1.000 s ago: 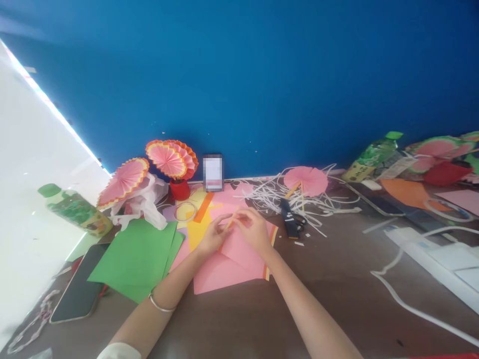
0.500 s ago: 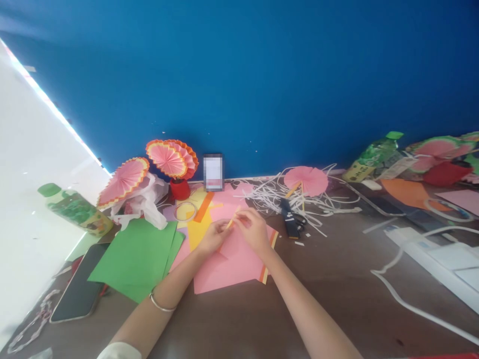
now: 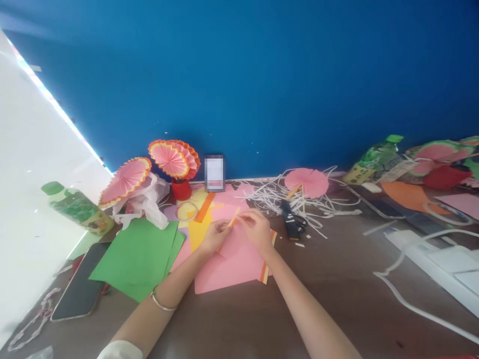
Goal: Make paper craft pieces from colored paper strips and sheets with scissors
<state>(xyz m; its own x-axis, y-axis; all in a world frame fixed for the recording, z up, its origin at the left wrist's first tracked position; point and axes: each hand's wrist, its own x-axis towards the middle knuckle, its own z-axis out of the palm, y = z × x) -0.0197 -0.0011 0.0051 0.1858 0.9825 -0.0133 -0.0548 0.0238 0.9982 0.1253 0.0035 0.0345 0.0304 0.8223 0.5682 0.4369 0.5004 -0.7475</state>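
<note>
Above the pink paper point(image 3: 228, 276), left hand point(image 3: 216, 237) and right hand point(image 3: 256, 232) each have a fingertip grip on the narrow strip point(image 3: 234, 217); light, even pressure should prevent creasing.

Narrow orange paper strip point(image 3: 234, 217): lower end hidden by left hand point(image 3: 216, 236) | upright dark-framed phone point(image 3: 214, 173): screen blurred | white plastic power strip point(image 3: 443, 264): cut off at right edge
</note>
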